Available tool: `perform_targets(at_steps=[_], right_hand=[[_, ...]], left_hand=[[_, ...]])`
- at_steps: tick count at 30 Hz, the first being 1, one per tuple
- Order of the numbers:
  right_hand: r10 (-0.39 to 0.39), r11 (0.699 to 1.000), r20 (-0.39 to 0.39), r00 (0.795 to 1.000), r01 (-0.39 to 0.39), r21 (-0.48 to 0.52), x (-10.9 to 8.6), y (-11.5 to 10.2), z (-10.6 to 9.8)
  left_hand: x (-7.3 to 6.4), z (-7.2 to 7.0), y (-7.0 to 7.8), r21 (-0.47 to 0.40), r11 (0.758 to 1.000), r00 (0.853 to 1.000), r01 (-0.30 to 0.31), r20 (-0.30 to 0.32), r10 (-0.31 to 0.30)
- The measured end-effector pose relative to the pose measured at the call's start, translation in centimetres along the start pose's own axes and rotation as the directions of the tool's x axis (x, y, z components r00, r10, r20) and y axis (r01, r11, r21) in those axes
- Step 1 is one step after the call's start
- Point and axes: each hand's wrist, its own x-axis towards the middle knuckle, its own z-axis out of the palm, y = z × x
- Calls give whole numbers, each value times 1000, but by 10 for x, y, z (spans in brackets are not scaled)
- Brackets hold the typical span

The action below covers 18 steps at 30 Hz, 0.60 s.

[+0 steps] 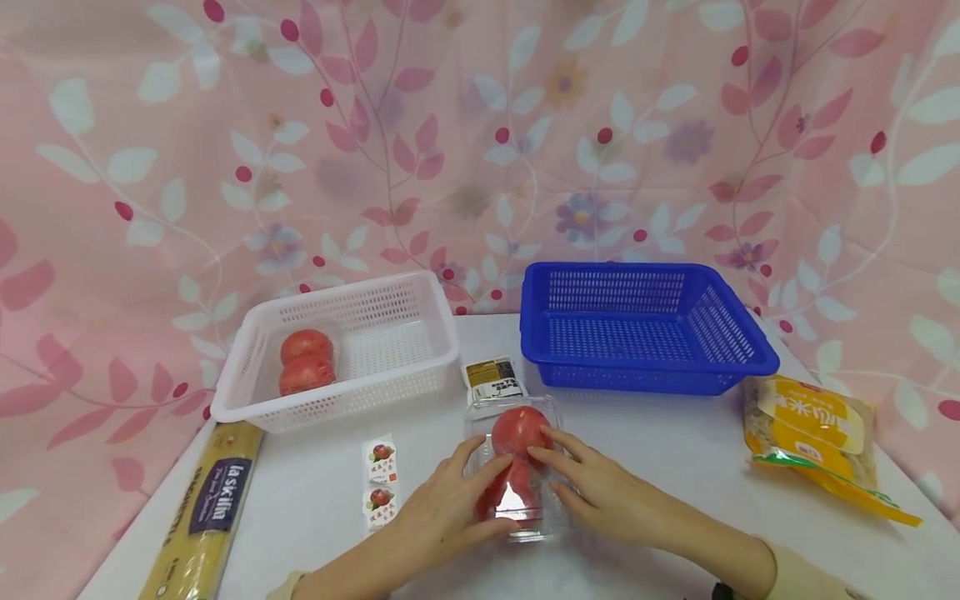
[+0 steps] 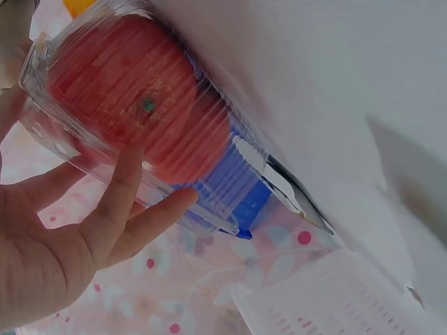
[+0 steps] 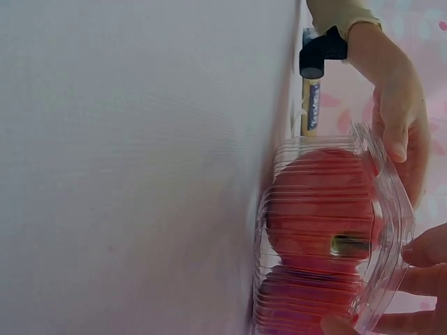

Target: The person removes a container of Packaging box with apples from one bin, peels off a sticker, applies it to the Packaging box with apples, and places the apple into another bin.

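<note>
A clear plastic clamshell box (image 1: pixel 517 500) of red tomatoes (image 1: pixel 520 431) lies on the white table in front of the person. Ribbed walls and tomatoes pressed close behind them show in the right wrist view. The left hand (image 1: pixel 442 504) rests on the box's left side, fingers spread and fairly straight along the lid; in the left wrist view two fingertips touch the lid's edge. From the other side the right hand (image 1: pixel 607 492) lays its extended fingertips on the lid, over the tomatoes. The right thumb is partly hidden.
A white basket (image 1: pixel 405 387) holding more tomatoes (image 1: pixel 307 375) stands back left, a blue basket (image 1: pixel 652 375) back right. Between them lies a small packet (image 1: pixel 492 379). Printed stickers (image 1: pixel 381 483) and a spaghetti pack (image 1: pixel 206 517) lie left, a yellow bag (image 1: pixel 810 429) right.
</note>
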Motion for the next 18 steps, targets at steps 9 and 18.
perform_targets(at_steps=[9, 18], right_hand=[[-10, 1000, -12, 1000, 10, -5, 1, 3, -1], [-101, 992, -124, 987, 90, -92, 8, 3, -7]], left_hand=[[-9, -12, -24, 30, 984, 984, 176, 1, -176], [-27, -19, -61, -9, 939, 939, 344, 36, -343]])
